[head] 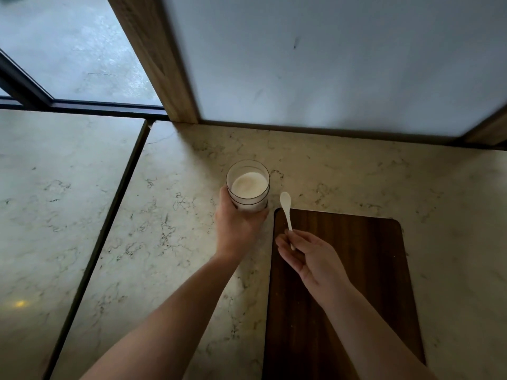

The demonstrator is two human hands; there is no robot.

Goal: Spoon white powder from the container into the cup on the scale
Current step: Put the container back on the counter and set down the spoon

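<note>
A clear glass container [247, 171] partly filled with white powder [249, 185] stands on the marble counter near the back wall. My left hand [236, 223] wraps around its lower part from the near left side. My right hand [310, 259] pinches the handle of a small white spoon [286, 212] between thumb and fingers; the spoon's bowl points away from me and sits just right of the container, empty as far as I can tell. No scale or cup is in view.
A dark wooden board [356, 270] lies on the marble counter [170, 215] under my right hand. A frosted panel in a wooden frame [153, 58] rises behind the counter. A dark seam [109, 215] splits the counter at the left.
</note>
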